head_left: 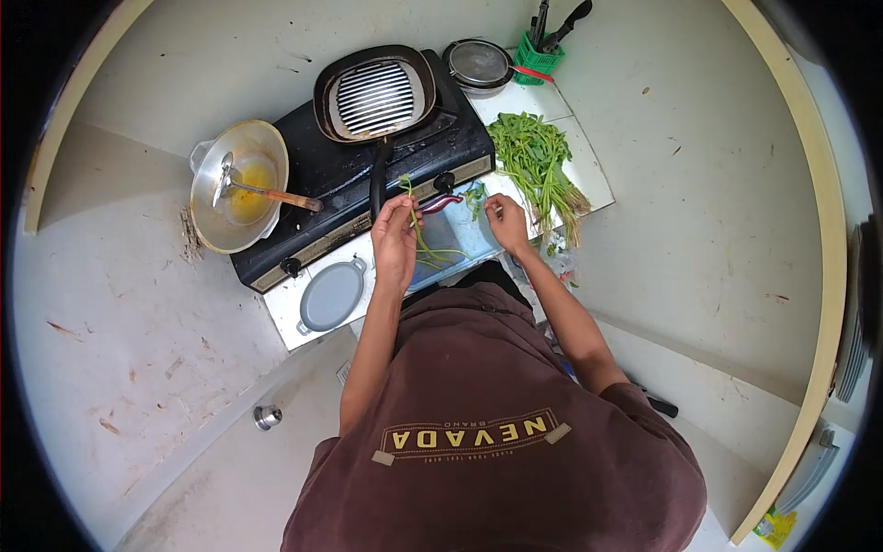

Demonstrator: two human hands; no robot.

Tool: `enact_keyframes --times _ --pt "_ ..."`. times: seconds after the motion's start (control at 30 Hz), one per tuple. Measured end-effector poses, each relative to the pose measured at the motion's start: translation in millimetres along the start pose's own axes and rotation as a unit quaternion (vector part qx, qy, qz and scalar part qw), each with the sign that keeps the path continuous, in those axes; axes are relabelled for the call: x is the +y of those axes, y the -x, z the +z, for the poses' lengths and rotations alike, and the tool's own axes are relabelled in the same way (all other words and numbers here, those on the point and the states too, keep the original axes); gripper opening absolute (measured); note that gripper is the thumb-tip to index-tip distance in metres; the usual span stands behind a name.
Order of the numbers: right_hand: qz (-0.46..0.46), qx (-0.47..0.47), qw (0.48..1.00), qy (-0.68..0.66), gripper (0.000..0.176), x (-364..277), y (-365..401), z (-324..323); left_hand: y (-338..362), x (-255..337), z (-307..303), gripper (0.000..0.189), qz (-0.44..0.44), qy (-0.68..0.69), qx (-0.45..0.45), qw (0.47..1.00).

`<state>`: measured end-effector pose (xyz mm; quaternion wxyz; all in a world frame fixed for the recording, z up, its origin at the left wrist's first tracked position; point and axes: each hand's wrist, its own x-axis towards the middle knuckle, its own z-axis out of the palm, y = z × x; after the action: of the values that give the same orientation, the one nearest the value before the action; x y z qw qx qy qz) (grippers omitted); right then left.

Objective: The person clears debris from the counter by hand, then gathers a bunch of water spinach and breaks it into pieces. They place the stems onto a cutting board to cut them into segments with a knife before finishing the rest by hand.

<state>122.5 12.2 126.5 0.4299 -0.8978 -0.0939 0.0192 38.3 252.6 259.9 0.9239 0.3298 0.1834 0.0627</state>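
My left hand (395,241) pinches a green stem (420,235) near its top, and the stem's thin lower ends hang over a blue tray (474,235) at the stove's front. To the right, my right hand (507,224) has its fingers curled together. Its fingertips are right at a small leafy sprig (475,197) over the tray; what they grip is too small to make out. Between the hands lies a dark red, curved, shiny thing (441,204). A large bunch of leafy greens (533,156) rests on the white tiles beyond my right hand, roots toward me.
A black gas stove (317,175) carries a square grill pan (375,95), its handle pointing toward me, and a wok (206,198) with yellow oil and a ladle (276,194). A grey oval plate (332,296), a strainer (480,63) and a green utensil basket (537,61) stand around it.
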Motion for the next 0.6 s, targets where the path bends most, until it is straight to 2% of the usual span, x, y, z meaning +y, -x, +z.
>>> enact_keyframes --times 0.13,0.23,0.27,0.37,0.5,0.6 --pt "-0.013 -0.039 0.994 0.103 0.017 30 -2 22 3 4 4 0.012 0.0 0.004 -0.011 1.0" --pt "-0.027 -0.015 0.991 0.13 0.026 27 6 27 2 5 5 0.012 0.015 -0.014 -0.011 1.0" --pt "-0.005 0.029 0.987 0.158 0.033 22 10 29 4 5 5 0.012 0.025 -0.028 -0.011 0.999" --pt "0.048 0.033 0.998 -0.036 0.029 -43 13 14 7 7 6 0.011 0.062 -0.088 -0.017 0.994" --pt "-0.093 0.029 0.988 -0.118 0.022 -164 19 -37 14 13 9 0.011 0.103 -0.241 -0.026 0.965" --pt "-0.193 0.059 0.967 -0.157 0.022 -218 24 -59 16 17 11 0.01 0.144 -0.319 -0.051 0.935"
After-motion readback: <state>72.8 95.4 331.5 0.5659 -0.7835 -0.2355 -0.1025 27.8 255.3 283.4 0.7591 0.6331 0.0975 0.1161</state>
